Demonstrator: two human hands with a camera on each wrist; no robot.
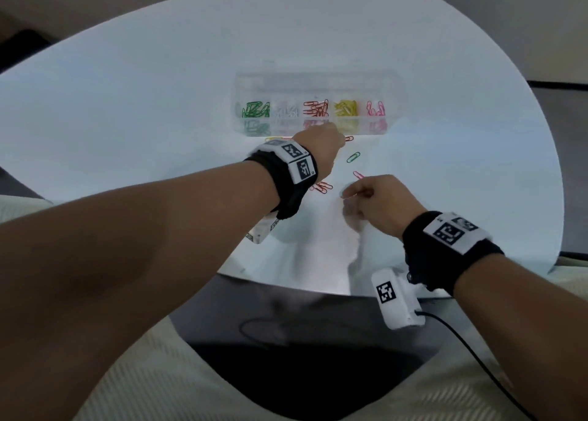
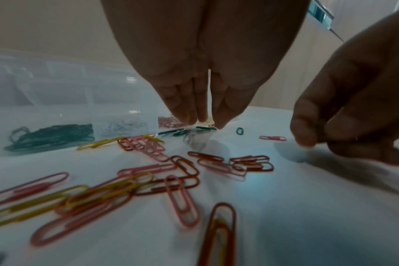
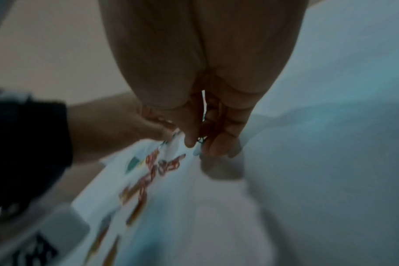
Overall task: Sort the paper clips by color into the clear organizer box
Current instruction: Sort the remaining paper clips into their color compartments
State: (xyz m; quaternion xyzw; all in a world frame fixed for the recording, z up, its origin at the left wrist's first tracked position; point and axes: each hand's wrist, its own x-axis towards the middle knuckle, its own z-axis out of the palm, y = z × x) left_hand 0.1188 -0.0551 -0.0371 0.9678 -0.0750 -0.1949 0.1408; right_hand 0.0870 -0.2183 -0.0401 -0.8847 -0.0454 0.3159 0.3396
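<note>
The clear organizer box (image 1: 318, 109) is kept at the far side of the desk (image 1: 127, 102), colours already separated, within reach. The left hand (image 1: 321, 147) is lowered before it, fingers (image 2: 189, 111) brought together over green clips (image 2: 182, 132), seemingly to gather them. A clip appears pinched by the right hand (image 1: 378, 198), though blurred.

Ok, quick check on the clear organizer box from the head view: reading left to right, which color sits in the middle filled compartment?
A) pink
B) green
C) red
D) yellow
C: in the clear organizer box the row runs green, white, red paper clips, yellow, pink, so red sits in the middle.
</note>
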